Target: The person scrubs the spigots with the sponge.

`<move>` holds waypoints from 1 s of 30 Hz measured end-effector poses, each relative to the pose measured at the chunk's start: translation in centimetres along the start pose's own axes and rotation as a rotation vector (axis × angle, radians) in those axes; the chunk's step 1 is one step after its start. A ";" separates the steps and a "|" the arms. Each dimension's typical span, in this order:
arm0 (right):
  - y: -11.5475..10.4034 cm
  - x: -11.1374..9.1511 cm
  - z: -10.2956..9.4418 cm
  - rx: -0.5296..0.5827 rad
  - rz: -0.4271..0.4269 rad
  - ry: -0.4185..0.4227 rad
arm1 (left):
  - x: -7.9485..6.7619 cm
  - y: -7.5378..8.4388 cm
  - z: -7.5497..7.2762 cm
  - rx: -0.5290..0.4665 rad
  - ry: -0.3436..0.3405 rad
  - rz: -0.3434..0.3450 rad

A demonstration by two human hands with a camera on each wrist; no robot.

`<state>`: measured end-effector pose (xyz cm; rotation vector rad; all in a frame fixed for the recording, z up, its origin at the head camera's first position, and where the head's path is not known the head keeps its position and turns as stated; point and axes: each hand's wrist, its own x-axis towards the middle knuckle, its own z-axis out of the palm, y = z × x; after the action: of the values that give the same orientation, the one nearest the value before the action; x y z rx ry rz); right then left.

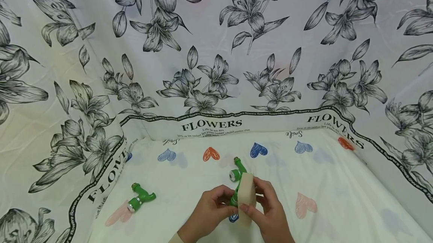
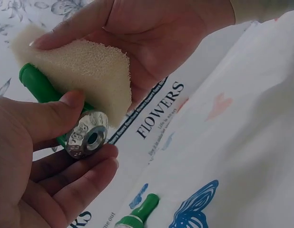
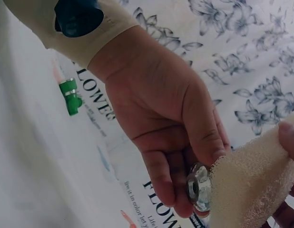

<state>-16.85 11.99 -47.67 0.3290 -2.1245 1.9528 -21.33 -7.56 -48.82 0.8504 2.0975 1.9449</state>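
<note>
A green tap with a shiny silver end is gripped between the thumb and fingers of my left hand. My right hand holds a cream, porous sponge, its thumb on the near face and fingers on the far side. The sponge lies up against the green body of the held tap, covering part of it in the head view. In the right wrist view only the tap's silver end shows beside the sponge. Just beyond the hands, a second green tap lies on the cloth, partly hidden by the sponge.
Another green tap lies on the white cloth to the left, its brass-coloured end pointing away. Hearts are printed on this cloth. Behind and at the sides hangs a white curtain with black flower prints.
</note>
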 end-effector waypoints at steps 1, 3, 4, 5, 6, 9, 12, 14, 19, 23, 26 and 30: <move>0.0 0.0 0.0 -0.009 0.001 0.010 | 0.0 0.1 0.0 0.002 -0.007 0.005; 0.0 0.1 0.0 -0.020 0.006 0.024 | 0.0 0.3 0.1 0.004 -0.018 0.011; 0.0 0.1 0.0 -0.027 0.015 0.030 | -0.1 0.5 0.1 0.007 -0.021 0.014; 0.1 0.1 0.1 -0.032 0.018 0.038 | -0.1 0.6 0.1 0.011 -0.023 0.017; 0.1 0.2 0.1 -0.039 0.025 0.045 | -0.2 0.8 0.1 0.012 -0.024 0.020; 0.4 0.3 0.1 -0.063 0.077 0.078 | -0.3 0.9 0.1 -0.003 -0.031 0.033; 0.7 0.6 -0.2 -0.092 0.111 0.095 | -0.4 0.7 -0.1 -0.029 -0.049 0.052; 1.0 0.7 -0.4 -0.107 0.112 0.096 | -0.4 0.9 -0.1 -0.041 -0.058 0.062; 1.6 1.1 -0.9 -0.185 0.093 0.132 | -0.5 1.9 -0.1 -0.060 -0.069 0.055; 1.8 1.3 -1.0 -0.211 0.124 0.161 | -0.4 2.9 -0.1 -0.072 -0.084 0.055; 1.8 1.3 -1.1 -0.203 0.131 0.159 | -0.4 3.4 -0.1 -0.077 -0.089 0.061; 1.8 1.3 -1.1 -0.192 0.165 0.142 | -0.3 3.1 -0.2 -0.064 -0.078 0.063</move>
<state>-18.59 13.21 -48.84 -0.0202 -2.2833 1.7742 -20.27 -7.90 -45.89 0.9740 1.9767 1.9642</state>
